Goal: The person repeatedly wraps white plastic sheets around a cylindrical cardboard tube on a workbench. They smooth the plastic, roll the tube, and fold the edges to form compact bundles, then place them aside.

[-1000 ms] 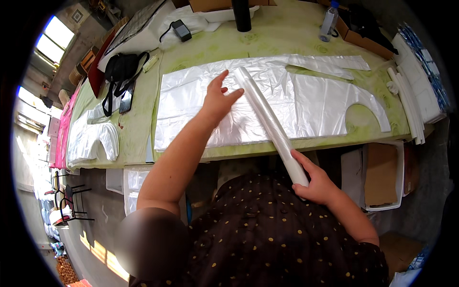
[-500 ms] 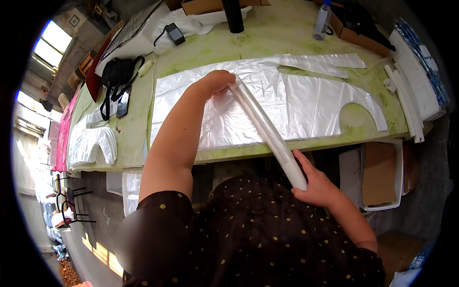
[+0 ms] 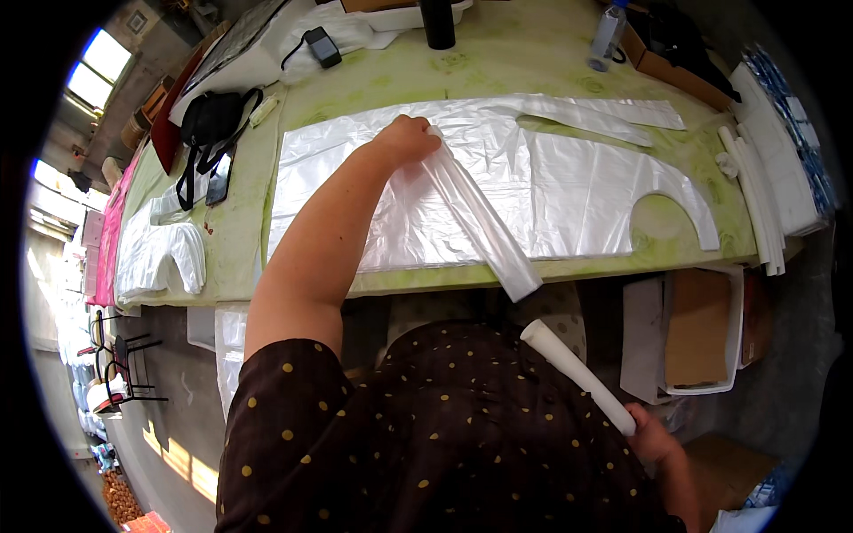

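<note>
Clear plastic sheeting cut in an apron-like shape (image 3: 569, 186) lies spread across the table (image 3: 418, 75). My left hand (image 3: 409, 140), closed, grips the upper end of a flattened roll of thin plastic film (image 3: 484, 226). That roll slants over the sheeting, and its lower end hangs past the table's near edge. Low on the right, my right hand (image 3: 656, 437) is closed round the lower end of a white tube (image 3: 577, 377). The tube is apart from the film roll, its open end pointing toward it. The fingertips of my left hand are partly hidden.
Folded plastic pieces (image 3: 164, 258) and a black bag (image 3: 211, 124) lie on the left. White tubes (image 3: 751, 195) rest at the table's right end. A water bottle (image 3: 608, 37) and a black cylinder (image 3: 437, 25) stand at the back. Below the table is a white bin (image 3: 733, 342).
My right hand has moved down and right, drawing the white tube out of the film roll. The roll has gone flatter. My left hand still holds its upper end.
</note>
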`<action>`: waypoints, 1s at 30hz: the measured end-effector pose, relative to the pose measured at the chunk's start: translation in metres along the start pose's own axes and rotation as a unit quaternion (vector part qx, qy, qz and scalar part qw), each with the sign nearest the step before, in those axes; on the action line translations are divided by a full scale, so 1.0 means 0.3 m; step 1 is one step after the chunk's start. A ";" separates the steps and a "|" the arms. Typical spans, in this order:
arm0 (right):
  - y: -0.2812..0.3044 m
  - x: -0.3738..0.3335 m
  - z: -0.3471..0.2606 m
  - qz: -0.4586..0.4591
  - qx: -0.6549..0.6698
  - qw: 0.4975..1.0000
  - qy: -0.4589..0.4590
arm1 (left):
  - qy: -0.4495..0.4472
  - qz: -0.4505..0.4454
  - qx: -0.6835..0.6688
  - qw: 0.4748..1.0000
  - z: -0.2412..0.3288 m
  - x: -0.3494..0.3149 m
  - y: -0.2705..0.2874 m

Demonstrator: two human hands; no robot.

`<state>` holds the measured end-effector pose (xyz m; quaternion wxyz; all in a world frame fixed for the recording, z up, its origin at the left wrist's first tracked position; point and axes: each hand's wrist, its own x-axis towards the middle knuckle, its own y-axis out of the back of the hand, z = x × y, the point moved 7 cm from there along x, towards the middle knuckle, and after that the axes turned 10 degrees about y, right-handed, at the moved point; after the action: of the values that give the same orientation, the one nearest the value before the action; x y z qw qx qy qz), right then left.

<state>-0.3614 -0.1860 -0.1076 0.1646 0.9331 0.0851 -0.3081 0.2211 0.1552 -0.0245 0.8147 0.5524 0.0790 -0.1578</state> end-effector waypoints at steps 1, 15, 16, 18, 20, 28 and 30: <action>0.009 0.005 -0.011 0.018 -0.028 0.999 0.024 | -0.008 0.045 0.018 0.999 0.001 -0.003 0.015; 0.235 0.420 -0.778 0.169 -0.297 0.880 0.329 | -0.474 -0.003 0.104 0.874 0.090 -0.718 -0.299; 0.229 0.457 -0.847 0.159 -0.341 0.849 0.371 | -0.480 -0.010 0.107 0.871 0.075 -0.729 -0.299; 0.221 0.539 -0.937 0.146 -0.395 0.812 0.405 | -0.490 0.018 0.084 0.867 0.060 -0.748 -0.282; 0.231 0.620 -0.982 0.143 -0.437 0.784 0.417 | -0.508 0.027 0.071 0.858 0.042 -0.749 -0.288; 0.428 0.847 -1.033 0.309 -0.528 0.739 0.281 | -0.486 0.060 0.038 0.871 0.061 -0.748 -0.282; 0.349 0.808 -1.053 0.300 -0.517 0.695 0.400 | -0.475 0.044 0.030 0.878 0.054 -0.745 -0.278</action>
<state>0.0314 -0.1559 0.0117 0.6549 0.7123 0.0040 0.2524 -0.0181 0.1499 -0.0235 0.7435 0.4380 -0.3467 -0.3677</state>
